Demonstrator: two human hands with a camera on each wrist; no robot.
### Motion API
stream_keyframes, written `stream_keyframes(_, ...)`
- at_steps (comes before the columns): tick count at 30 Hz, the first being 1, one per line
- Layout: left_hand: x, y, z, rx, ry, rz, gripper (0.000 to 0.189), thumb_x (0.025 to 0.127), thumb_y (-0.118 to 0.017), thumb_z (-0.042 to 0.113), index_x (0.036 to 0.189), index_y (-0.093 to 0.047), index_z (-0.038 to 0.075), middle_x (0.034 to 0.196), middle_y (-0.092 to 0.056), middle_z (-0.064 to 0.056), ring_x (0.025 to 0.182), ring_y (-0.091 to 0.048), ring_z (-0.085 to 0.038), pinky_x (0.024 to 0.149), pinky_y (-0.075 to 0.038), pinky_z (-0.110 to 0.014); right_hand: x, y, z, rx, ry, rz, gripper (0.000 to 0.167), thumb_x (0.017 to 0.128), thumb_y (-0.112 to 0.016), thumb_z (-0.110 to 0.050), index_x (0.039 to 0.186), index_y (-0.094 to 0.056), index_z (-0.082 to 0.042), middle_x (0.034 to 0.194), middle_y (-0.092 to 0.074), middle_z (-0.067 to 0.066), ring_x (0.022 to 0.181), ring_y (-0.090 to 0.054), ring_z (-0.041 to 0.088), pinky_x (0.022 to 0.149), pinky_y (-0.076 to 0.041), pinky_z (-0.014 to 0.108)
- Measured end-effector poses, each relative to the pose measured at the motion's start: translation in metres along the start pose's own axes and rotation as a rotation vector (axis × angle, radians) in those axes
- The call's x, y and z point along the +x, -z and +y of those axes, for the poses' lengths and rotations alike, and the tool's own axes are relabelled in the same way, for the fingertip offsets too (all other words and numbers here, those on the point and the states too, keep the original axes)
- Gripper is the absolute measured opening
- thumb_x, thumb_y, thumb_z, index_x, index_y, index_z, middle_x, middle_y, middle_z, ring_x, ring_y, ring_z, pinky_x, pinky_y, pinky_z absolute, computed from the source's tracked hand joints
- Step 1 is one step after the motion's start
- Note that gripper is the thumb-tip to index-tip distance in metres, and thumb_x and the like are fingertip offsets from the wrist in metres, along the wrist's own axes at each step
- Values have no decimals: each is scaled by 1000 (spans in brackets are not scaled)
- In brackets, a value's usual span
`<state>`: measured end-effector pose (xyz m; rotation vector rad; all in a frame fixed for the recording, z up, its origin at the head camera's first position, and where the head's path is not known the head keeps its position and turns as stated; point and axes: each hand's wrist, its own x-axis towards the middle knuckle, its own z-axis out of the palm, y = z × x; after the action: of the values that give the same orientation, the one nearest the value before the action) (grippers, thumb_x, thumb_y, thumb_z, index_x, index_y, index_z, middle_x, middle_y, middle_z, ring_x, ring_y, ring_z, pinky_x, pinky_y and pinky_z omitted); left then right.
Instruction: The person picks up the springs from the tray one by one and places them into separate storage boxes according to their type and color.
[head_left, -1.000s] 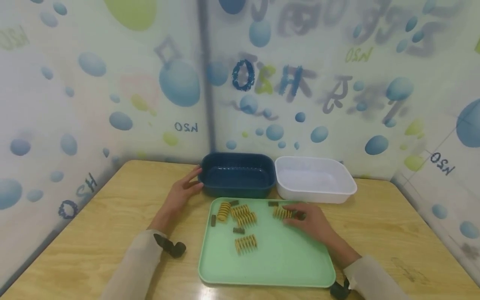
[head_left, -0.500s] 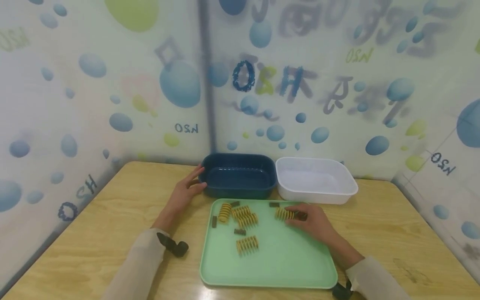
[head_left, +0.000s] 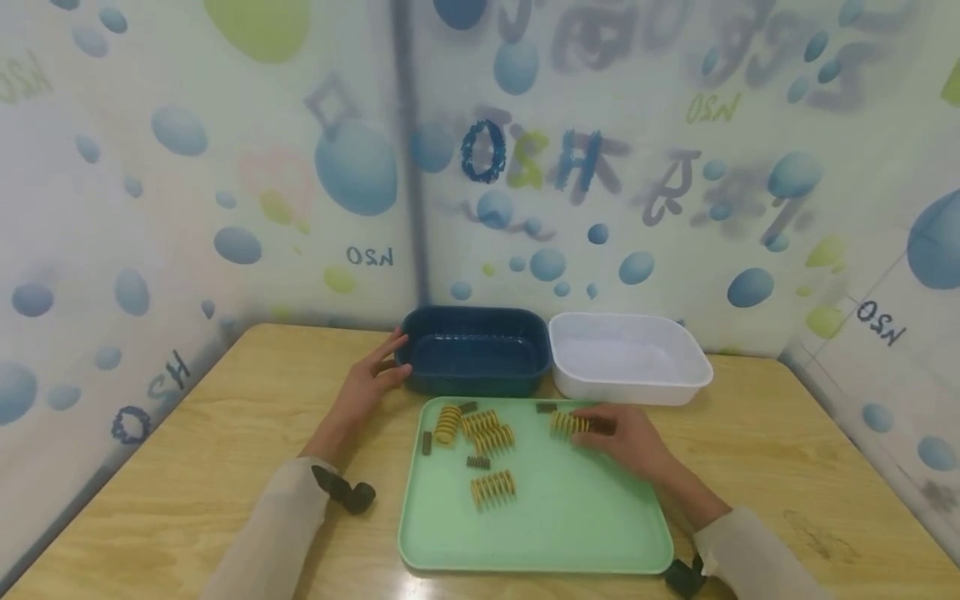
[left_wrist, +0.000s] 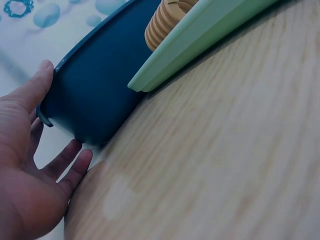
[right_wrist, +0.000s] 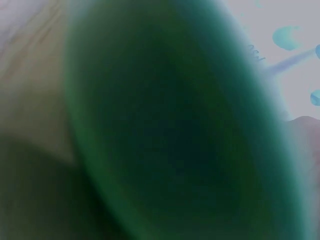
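My right hand (head_left: 626, 437) reaches over the pale green tray (head_left: 555, 533), thumb and fingers pinching the right end of a yellow coil spring (head_left: 567, 423). A dark spring (head_left: 602, 426) shows between the thumb and fingers, behind that end. My left hand (head_left: 365, 387) touches the left end of the dark blue tub (head_left: 474, 385). In the left wrist view, the thumb (left_wrist: 42, 80) lies at the tub's rim and the other fingers spread along its end. The right wrist view is mostly filled by a blurred green shape, so the fingers are hidden there.
More yellow springs (head_left: 492, 487) lie on the tray's left half, with small dark springs (head_left: 477, 462) among them. One dark piece (head_left: 547, 407) lies by the far rim. A white tub (head_left: 633, 392) stands beside the blue one, against the patterned wall (head_left: 637, 208), on a wooden table (head_left: 757, 467).
The yellow spring at my right hand has shifted slightly right, with the fingertips moving along with it. My left hand stays at the blue tub's end.
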<state>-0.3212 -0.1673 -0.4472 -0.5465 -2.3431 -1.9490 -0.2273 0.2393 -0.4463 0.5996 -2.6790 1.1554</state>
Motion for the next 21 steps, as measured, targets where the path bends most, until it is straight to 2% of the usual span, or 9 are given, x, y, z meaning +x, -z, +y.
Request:
stream_keyframes(5, 1, 1, -2, 8, 13, -2, 55, 94, -63, 19, 145, -43, 13, 154, -26, 11, 128, -42, -33, 86, -47, -22, 0, 1, -1, 18, 11, 8, 30, 80, -78, -20, 108, -72, -10, 89, -67, -5, 78, -59, 11, 68, -51, 27)
stream_keyframes(14, 1, -1, -4, -17, -2, -5, 55, 94, -63, 16, 145, -42, 9, 155, -26, 6, 126, -44, -35, 84, -49, -23, 2, 10, -11, 11, 1, -23, 32, 81, -77, -25, 111, -72, -13, 90, -67, -9, 79, -59, 11, 70, -51, 27)
stream_keyframes(17, 0, -1, -3, -7, -8, -9, 55, 94, -63, 17, 145, -42, 9, 156, -26, 5, 126, -44, -35, 84, -48, -24, 4, 15, -16, 9, 9, -41, 32, 82, -77, -24, 111, -72, -12, 90, -67, -9, 79, -60, 11, 70, -51, 27)
stream_keyframes(21, -1, 0, 0, 52, 5, -2, 55, 95, -62, 22, 145, -42, 12, 155, -25, 9, 126, -44, -33, 89, -45, -25, 9, 23, -23, 27, 39, -56, 32, 82, -77, -22, 111, -71, -9, 96, -69, -4, 80, -60, 13, 72, -51, 27)
